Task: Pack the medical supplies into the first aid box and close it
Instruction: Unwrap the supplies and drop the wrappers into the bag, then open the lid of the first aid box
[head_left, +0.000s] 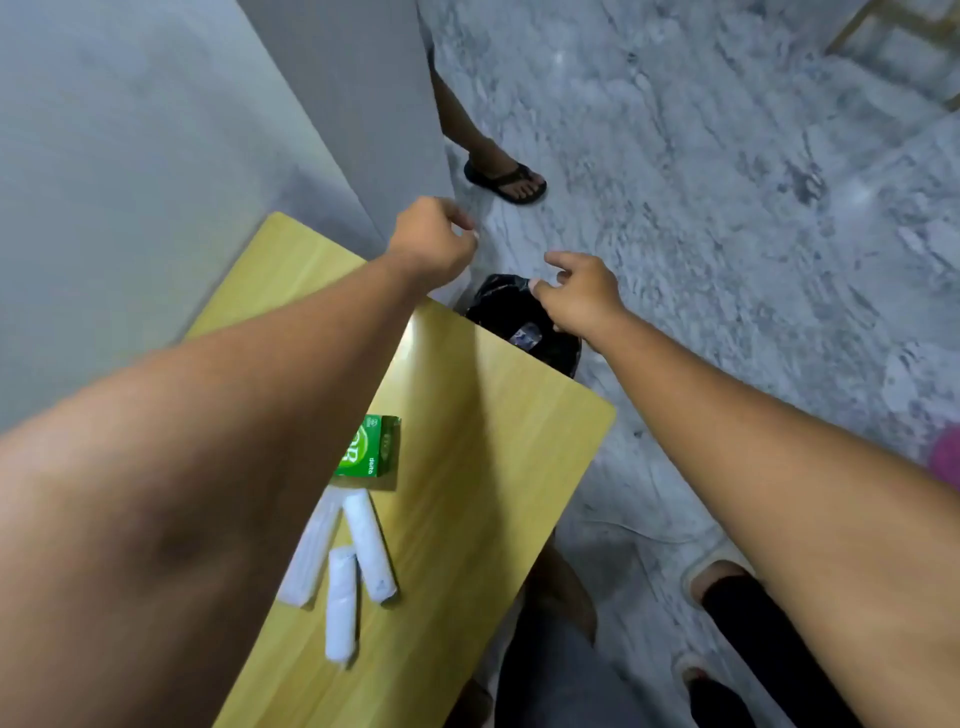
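My left hand (431, 244) reaches past the far end of the yellow table (493, 431), its fingers curled shut with nothing visible in them. My right hand (579, 296) hovers over a black bin (519, 317) beyond the table, fingers spread and the thumb tip at the bag's rim. On the table, partly under my left forearm, lies a green carton (371, 449). Three white wrapped bandage rolls (340, 603) lie just in front of the carton. No first aid box is in view.
A grey wall panel (343, 104) stands left of the table's far end. Another person's sandalled foot (506, 176) is on the marbled floor behind the bin. My own feet (719, 577) are at the lower right, beside the table edge.
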